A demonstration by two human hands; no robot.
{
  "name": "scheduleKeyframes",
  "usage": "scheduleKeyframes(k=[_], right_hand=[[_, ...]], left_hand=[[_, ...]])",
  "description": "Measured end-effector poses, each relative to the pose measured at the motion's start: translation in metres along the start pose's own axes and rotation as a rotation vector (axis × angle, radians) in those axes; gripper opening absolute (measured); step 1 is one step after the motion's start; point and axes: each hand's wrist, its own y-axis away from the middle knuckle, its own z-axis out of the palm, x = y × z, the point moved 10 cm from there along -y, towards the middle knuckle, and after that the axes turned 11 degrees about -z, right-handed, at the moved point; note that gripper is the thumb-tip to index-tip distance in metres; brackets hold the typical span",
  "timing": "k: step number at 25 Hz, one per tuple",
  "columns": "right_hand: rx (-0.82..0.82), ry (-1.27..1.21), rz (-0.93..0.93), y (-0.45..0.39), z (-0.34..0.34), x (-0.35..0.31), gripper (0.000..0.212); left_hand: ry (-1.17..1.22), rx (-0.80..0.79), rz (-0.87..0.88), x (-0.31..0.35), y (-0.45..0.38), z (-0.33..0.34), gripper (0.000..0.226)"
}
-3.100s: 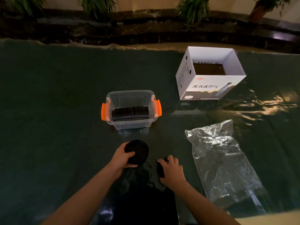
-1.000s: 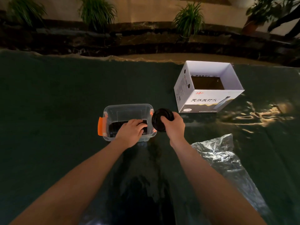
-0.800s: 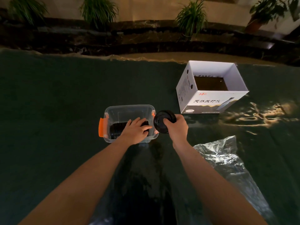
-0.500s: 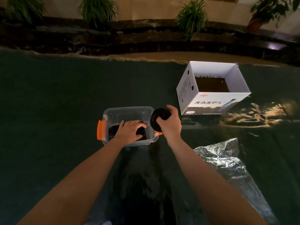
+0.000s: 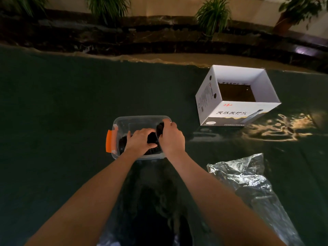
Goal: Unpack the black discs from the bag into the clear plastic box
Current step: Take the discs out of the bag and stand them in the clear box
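The clear plastic box (image 5: 122, 121) with orange latches stands on the dark green cloth and holds a row of black discs (image 5: 122, 144) set on edge. My left hand (image 5: 140, 141) rests inside the box, pressing on the row of discs. Over the box's right end, my right hand (image 5: 171, 139) grips a black disc (image 5: 159, 129) on edge, lowered to the end of the row. The crumpled clear bag (image 5: 248, 185) lies flat to the right; whether it holds anything I cannot tell.
An open white cardboard box (image 5: 236, 110) with printed characters stands at the back right. Another shiny dark bag (image 5: 156, 206) lies between my forearms near the front. Beyond the cloth's far edge runs a dark ledge with potted plants (image 5: 213, 15).
My right hand has brought its disc from beside the box's right latch down into the box's right end. My left hand stays on the row of discs.
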Motion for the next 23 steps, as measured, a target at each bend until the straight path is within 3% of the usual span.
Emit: scheduleKeyframes(k=[5,11,15,19,23], right_hand=[[-0.114,0.112,0.005,-0.006,0.028,-0.004,0.048],[-0.167,-0.119,0.177,-0.014,0.046,0.006,0.050],[-0.101,0.113,0.026,-0.005,0.043,-0.004,0.046],[-0.190,0.169,0.077,-0.011,0.051,0.002,0.052],[-0.242,0.165,0.074,-0.014,0.062,0.007,0.044]], left_hand=[[-0.005,0.018,-0.026,0.000,0.002,-0.004,0.042],[-0.005,0.006,-0.042,0.003,0.006,-0.010,0.038],[-0.012,0.010,-0.046,-0.001,0.005,-0.008,0.040],[-0.077,0.026,-0.030,-0.001,0.004,-0.008,0.041],[-0.089,0.016,-0.022,-0.004,0.003,-0.004,0.043]])
